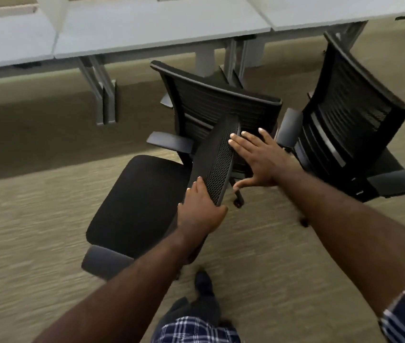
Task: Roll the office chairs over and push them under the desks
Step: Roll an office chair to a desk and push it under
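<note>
Left hand [200,211] is clamped on the near corner of my chair's [137,201] backrest; right hand [258,157], fingers spread, presses flat on its far end. Seat faces left, benches [161,33] lie ahead, so I judge a swivel necessary before pushing.

Head cam, looks fwd/down, close over chair back [215,164].

— Where do the chairs stand?
— The near chair [144,201] is in front, seat toward the left, with the left hand [200,211] and right hand [260,159] on its backrest. The middle chair [211,105] is behind it; the right chair [349,125] is beside that.
— And the desks [147,33]?
— Behind all three, across the carpet [35,206].
</note>
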Motion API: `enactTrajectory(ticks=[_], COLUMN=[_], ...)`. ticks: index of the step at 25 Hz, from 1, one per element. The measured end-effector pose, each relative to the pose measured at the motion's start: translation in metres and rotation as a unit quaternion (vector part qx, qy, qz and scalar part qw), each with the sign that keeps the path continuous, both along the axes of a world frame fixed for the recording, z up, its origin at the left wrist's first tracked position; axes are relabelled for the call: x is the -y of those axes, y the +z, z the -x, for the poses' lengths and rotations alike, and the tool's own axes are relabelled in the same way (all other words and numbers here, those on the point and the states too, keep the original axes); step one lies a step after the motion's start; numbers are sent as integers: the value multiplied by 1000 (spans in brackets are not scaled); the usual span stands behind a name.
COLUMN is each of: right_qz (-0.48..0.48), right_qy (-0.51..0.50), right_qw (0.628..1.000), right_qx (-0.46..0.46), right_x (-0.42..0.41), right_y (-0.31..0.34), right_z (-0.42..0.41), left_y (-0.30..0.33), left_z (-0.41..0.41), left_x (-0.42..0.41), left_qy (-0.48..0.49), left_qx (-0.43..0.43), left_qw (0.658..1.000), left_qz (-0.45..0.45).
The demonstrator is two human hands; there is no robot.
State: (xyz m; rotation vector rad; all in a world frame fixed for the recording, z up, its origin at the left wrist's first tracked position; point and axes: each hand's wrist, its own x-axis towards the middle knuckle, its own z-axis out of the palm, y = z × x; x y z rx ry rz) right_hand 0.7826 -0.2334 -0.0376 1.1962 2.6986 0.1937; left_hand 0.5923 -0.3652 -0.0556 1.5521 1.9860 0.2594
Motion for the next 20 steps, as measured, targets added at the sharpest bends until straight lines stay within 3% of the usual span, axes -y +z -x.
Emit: enactTrajectory(ticks=[4,13,20], right_qz=[21,94,83], right_qy=[45,175,238], right_qw=[999,980,967], right_qx=[17,24,-43], right_x=[-37,-88,-103], right_y=[0,10,5], right_z=[12,42,60], left_y=[-2,-8,4], left_z=[-2,-4,0], left_x=[-1,0,7], left_qy=[11,37,120], left_qx=[30,-16,-136], left_qw=[999,999,983], left_qz=[-6,-31,-30])
